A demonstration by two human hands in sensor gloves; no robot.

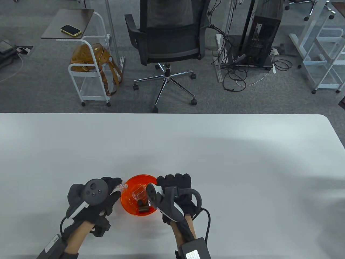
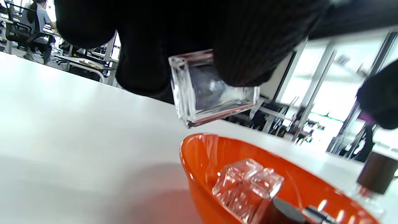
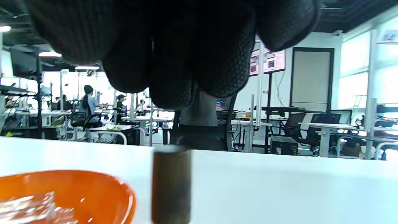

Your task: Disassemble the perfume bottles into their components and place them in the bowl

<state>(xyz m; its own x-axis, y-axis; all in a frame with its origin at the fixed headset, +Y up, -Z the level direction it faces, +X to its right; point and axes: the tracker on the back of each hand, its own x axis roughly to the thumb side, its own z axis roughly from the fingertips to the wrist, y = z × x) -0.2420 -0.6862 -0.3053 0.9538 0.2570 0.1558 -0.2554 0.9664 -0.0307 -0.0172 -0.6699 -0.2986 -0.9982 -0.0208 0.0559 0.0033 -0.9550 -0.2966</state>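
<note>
My left hand (image 1: 107,193) pinches a clear square glass bottle body (image 2: 214,90) just above the left rim of the orange bowl (image 2: 199,155); in the table view the bottle (image 1: 120,187) shows at that rim (image 1: 126,207). Inside the bowl lie a clear faceted block (image 2: 245,186) and a dark cap (image 1: 142,207). My right hand (image 1: 175,184) hovers over the bowl's right rim with its fingers (image 3: 174,62) curled downward around nothing. A brown cylindrical cap (image 3: 171,183) is below them, not touching; I cannot tell whether it stands or falls.
The white table (image 1: 215,151) stretches wide behind and beside the bowl. Past its far edge are an office chair (image 1: 168,40), a small trolley with a brown bag (image 1: 91,58), and cables on the floor.
</note>
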